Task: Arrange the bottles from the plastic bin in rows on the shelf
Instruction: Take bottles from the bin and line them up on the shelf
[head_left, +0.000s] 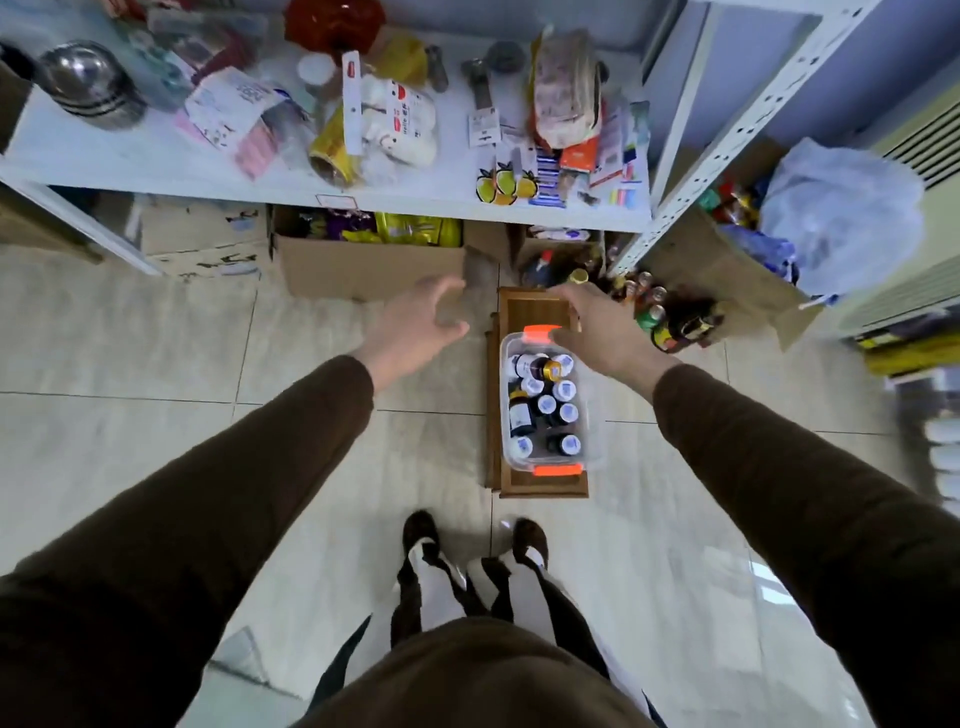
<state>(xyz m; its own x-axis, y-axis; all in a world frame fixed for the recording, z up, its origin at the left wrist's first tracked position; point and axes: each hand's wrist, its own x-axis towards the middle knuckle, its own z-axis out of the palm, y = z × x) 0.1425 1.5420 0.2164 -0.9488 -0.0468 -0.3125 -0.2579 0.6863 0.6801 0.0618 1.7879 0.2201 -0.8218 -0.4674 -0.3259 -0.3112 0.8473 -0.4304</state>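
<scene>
We've got both hands free, left hand (415, 325) splayed, right hand (597, 325) prob loose over plastic bin (592, 447) w/ bottles (545, 405); grab both ends, lift level

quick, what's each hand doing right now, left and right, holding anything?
Left hand: open, fingers spread, holding nothing.
Right hand: open, holding nothing, in front of the far end of the clear plastic bin with orange latches.

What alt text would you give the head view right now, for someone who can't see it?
Both hands, the left hand and right hand, reach open and empty toward a clear plastic bin of bottles on a wooden stand on the floor. Beyond it stands a cluttered white shelf.
</scene>
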